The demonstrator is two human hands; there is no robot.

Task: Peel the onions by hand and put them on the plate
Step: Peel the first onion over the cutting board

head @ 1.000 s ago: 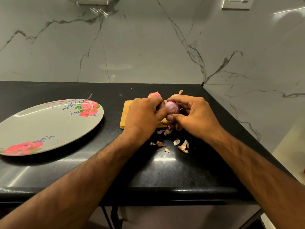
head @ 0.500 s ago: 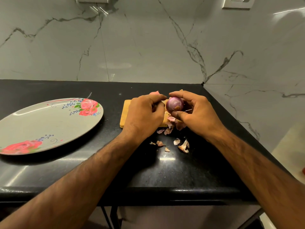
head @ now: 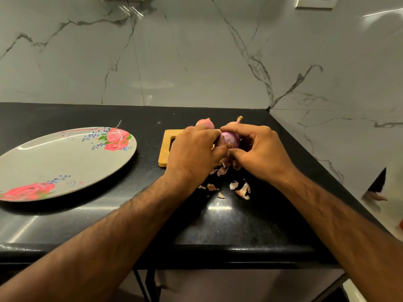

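At the centre of the frame, the left hand (head: pixel 194 153) and the right hand (head: pixel 260 153) both curl round a small round purple onion (head: pixel 230 139), held above a light wooden cutting board (head: pixel 166 149). Two unpeeled pink onions (head: pixel 205 124) sit just behind. Dry peel scraps (head: pixel 241 189) lie on the black desk (head: pixel 218 227); a grey oval rose-patterned plate (head: pixel 54 162) sits at the left.

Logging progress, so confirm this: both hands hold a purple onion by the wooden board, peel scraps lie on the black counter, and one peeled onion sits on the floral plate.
Wrong on one point: in the head view the floral plate holds no onion. The rest stands: left hand and right hand hold the purple onion by the wooden board, peel scraps on the black counter.
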